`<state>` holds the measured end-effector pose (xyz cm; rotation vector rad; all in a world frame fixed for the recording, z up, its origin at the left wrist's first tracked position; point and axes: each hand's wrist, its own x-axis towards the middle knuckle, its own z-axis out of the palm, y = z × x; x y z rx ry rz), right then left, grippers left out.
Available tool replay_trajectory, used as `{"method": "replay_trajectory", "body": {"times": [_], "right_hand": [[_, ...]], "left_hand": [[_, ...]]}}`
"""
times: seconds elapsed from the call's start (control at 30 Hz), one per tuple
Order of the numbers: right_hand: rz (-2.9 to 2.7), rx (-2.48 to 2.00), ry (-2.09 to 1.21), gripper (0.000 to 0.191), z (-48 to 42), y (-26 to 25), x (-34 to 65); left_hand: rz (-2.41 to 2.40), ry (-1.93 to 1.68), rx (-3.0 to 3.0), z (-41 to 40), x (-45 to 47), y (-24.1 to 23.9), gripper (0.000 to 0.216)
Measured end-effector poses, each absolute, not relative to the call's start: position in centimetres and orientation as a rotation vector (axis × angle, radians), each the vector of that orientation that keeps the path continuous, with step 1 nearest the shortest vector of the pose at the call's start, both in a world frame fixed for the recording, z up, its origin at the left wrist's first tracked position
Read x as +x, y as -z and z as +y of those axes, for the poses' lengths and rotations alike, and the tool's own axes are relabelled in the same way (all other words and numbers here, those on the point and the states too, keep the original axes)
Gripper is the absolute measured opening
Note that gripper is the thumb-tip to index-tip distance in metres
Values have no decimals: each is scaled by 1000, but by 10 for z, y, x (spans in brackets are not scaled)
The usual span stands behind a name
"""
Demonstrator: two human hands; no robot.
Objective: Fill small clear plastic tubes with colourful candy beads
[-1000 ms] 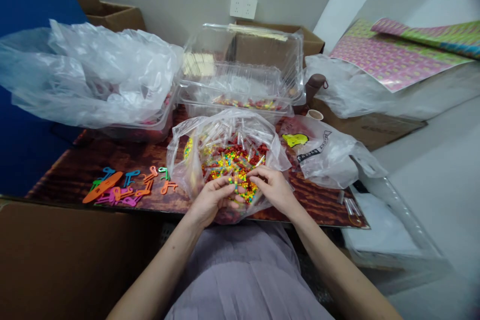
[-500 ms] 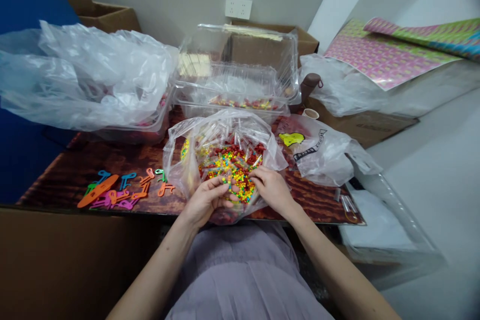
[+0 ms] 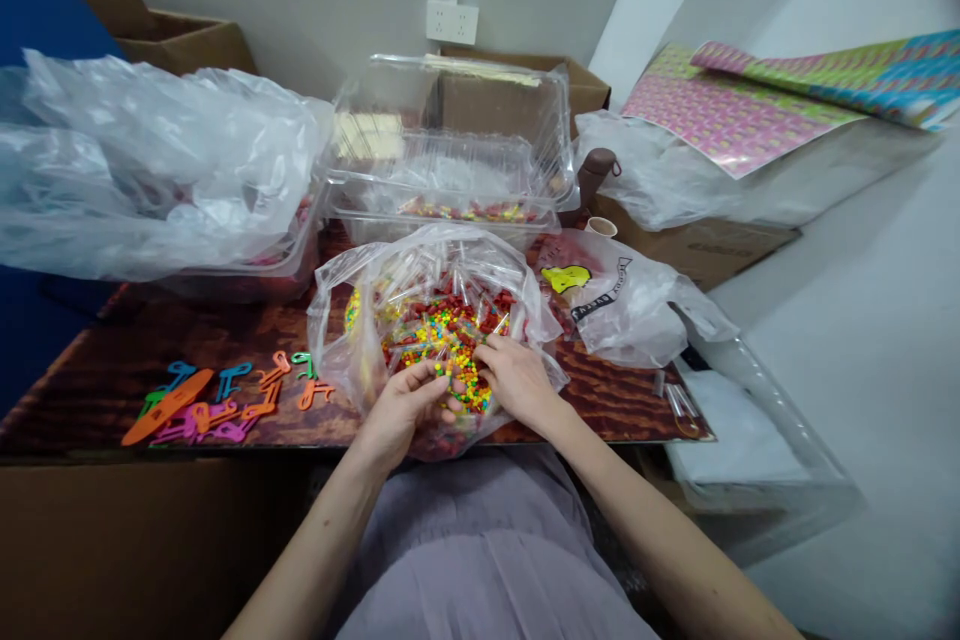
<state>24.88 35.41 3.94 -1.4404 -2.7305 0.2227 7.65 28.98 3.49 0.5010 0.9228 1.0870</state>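
An open clear plastic bag [image 3: 330, 320] stands at the table's front edge, filled with small coloured beads [image 3: 472, 388] and clear tubes [image 3: 435, 270]. My left hand [image 3: 409, 410] is over the bag's near side, thumb and fingers closed on what looks like a small clear tube with yellow beads in it. To its right, my right hand [image 3: 517, 380] reaches into the beads with its fingertips bent together. Those fingertips are partly hidden, and I cannot make out what lies between them.
Colourful plastic clips [image 3: 217, 410] lie on the left of the table [image 3: 82, 370]. Behind the bag are clear plastic boxes [image 3: 450, 180]. A printed plastic bag [image 3: 637, 320], a paper cup [image 3: 601, 227] and several loose tubes [image 3: 681, 402] are on the right.
The view has shifted slightly, so the table's things appear further left. My right hand has dipped its fingers deeper into the beads; my left hand keeps its pinch.
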Motion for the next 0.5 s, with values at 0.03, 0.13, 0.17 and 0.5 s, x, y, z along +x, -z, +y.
{"method": "replay_trajectory", "body": {"times": [0.03, 0.13, 0.17, 0.5], "right_hand": [[-2735, -1439, -218, 13, 354, -40, 248], [-2687, -1436, -272, 12, 355, -39, 251], [-2637, -1441, -321, 11, 356, -39, 253], [-1780, -1252, -1320, 12, 368, -48, 260]], "left_hand": [[927, -1087, 500, 290, 77, -35, 38], [929, -1088, 508, 289, 77, -34, 39], [928, -1088, 514, 289, 77, -33, 39], [948, -1067, 541, 287, 80, -33, 38]]}}
